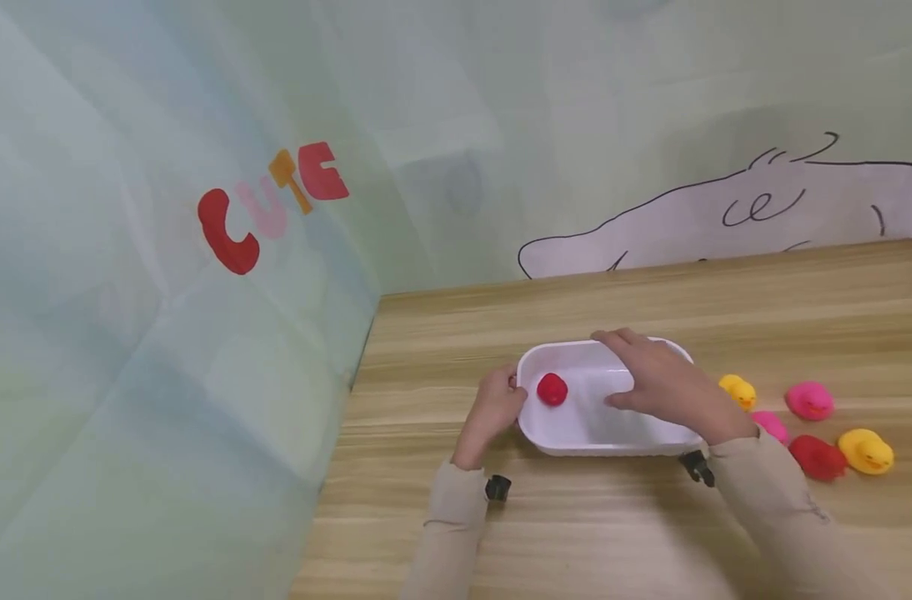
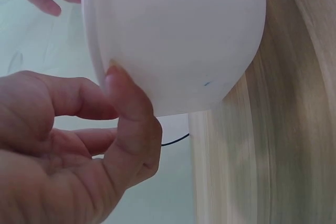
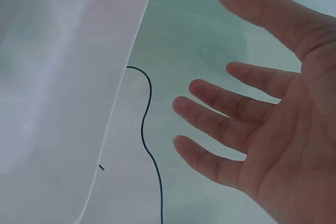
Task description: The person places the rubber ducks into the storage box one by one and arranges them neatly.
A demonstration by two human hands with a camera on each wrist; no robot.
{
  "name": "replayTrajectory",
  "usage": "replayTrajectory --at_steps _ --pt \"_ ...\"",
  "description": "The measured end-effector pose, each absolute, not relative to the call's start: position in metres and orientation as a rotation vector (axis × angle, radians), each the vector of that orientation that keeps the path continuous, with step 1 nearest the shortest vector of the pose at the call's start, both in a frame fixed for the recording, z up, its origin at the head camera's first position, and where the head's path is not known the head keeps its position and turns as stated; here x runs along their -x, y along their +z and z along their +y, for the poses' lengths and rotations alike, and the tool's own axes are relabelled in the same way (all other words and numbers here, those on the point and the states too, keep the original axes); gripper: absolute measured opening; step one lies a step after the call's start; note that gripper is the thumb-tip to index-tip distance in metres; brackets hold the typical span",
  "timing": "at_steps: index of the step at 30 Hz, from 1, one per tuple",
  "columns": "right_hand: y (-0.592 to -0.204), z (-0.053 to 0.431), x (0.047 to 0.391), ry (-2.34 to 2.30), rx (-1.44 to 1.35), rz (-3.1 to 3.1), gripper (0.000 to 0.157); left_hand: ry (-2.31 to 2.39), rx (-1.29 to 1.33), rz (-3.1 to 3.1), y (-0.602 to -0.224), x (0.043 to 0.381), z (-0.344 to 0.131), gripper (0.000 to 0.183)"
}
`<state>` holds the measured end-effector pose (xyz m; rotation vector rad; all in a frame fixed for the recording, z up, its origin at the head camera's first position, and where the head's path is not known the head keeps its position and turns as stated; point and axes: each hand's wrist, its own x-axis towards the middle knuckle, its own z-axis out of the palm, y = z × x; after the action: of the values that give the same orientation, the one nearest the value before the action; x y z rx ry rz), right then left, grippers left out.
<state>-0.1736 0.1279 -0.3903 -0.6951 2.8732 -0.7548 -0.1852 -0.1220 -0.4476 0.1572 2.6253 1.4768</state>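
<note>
A white plastic tub (image 1: 587,425) stands on the wooden table, a small red toy (image 1: 552,390) lying toward its left end. At that end my left hand (image 1: 496,404) pinches the rim between thumb and fingers; the left wrist view shows the tub's outer wall (image 2: 178,40) beside the thumb. Over the right part of the tub is my right hand (image 1: 662,379), its fingers spread and holding nothing. The right wrist view shows the right palm (image 3: 283,145) facing the tub, its fingers apart from the wall.
Right of the tub sit several rubber ducks: a yellow duck (image 1: 739,391), a pink duck (image 1: 810,401), a red duck (image 1: 818,457) and another yellow duck (image 1: 866,452). A second pink duck (image 1: 771,426) is partly behind the right forearm. A printed cloth (image 1: 456,150) borders the table behind and at left.
</note>
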Motion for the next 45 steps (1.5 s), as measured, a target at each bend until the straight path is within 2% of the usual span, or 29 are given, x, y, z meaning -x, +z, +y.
replayTrajectory --at_steps 12,15,24,33,39,45 --pt "-0.399 0.182 0.173 -0.875 0.744 2.987 0.092 1.416 -0.186 2.687 -0.447 0.186 -0.123 0.021" --pt "-0.403 0.196 0.172 -0.874 0.679 2.982 0.093 1.416 -0.185 2.685 -0.447 0.186 -0.123 0.021" --pt "-0.423 0.230 0.174 -0.895 0.581 3.025 0.083 1.420 -0.169 2.656 -0.444 0.187 -0.125 0.017" --pt "-0.454 0.266 0.173 -0.888 0.702 3.027 0.077 1.439 -0.174 2.646 -0.447 0.185 -0.123 0.018" --pt "-0.469 0.276 0.172 -0.885 0.651 2.950 0.073 1.448 -0.167 2.644 -0.447 0.184 -0.125 0.018" --pt "-0.478 0.278 0.171 -0.877 0.738 2.978 0.066 1.427 -0.162 2.634 -0.446 0.186 -0.125 0.018"
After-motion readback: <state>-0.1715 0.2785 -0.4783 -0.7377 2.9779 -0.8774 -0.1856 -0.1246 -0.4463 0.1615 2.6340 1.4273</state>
